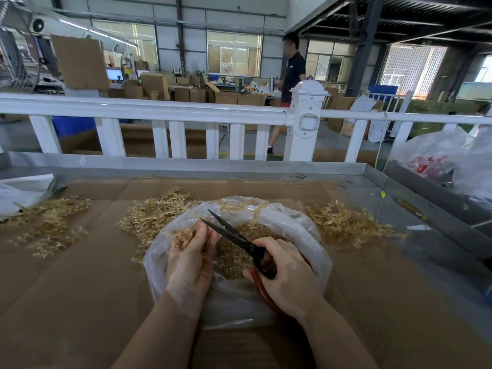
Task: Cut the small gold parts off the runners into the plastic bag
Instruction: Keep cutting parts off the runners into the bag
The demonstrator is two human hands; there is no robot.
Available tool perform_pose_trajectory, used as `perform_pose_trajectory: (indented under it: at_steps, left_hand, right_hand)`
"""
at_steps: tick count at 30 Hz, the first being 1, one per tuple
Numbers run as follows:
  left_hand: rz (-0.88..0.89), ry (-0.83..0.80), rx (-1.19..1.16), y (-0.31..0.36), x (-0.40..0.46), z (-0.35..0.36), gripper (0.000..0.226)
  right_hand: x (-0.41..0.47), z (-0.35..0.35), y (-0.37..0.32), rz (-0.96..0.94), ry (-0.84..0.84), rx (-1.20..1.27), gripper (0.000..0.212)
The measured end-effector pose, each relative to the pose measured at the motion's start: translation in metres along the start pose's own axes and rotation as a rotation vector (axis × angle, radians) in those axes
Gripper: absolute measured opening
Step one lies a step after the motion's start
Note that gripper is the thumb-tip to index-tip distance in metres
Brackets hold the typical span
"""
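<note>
Nearest to me, my two forearms reach forward over the cardboard sheet (80, 302) that covers the desk (415, 246). My left hand (190, 258) hangs over the left side of the clear plastic bag (300, 227), fingers curled round a small bunch of gold runners (182, 234) that sticks up and to the left out of the grip. My right hand (286, 275) sits just beside it, over the bag's right half, clamped round the red handles of the scissors (234, 235). The dark blades stand apart, pointing up and left, and their tips reach the top of the left hand, right where the bunch comes out of the fingers. I cannot tell whether a blade touches a runner.

Below and between both hands the bag's mouth gapes wide, and a heap of cut gold parts (231, 258) lies inside it, directly under the blades.

Farther out on the cardboard lie three loose piles of runners: one (157, 213) touching the bag's far-left rim, one (346, 225) just beside its right rim, and one (50, 225) well apart to the left. A second clear bag (21, 191) lies at the desk's far-left corner.

Beyond the desk's raised metal edge runs a white railing (165, 110), and at the right a large plastic bag with something red inside (436, 158). Behind the railing a person (291, 83) in a dark shirt stands among stacked cardboard boxes (154, 85).
</note>
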State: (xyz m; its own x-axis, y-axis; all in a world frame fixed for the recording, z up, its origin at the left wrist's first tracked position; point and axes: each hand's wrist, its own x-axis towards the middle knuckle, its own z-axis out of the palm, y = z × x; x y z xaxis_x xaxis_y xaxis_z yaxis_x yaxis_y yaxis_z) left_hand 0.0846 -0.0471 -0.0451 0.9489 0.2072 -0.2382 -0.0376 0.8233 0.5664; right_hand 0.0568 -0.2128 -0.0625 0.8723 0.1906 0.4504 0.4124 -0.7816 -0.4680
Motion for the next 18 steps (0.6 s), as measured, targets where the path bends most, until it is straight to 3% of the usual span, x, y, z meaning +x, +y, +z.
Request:
perform_pose_trajectory:
  at_steps: [18]
  left_hand:
    - [-0.005, -0.020, 0.025, 0.0004, -0.0011, 0.0006, 0.011]
  right_hand:
    - [0.0012, 0.0001, 0.0000, -0.014, -0.028, 0.053, 0.043]
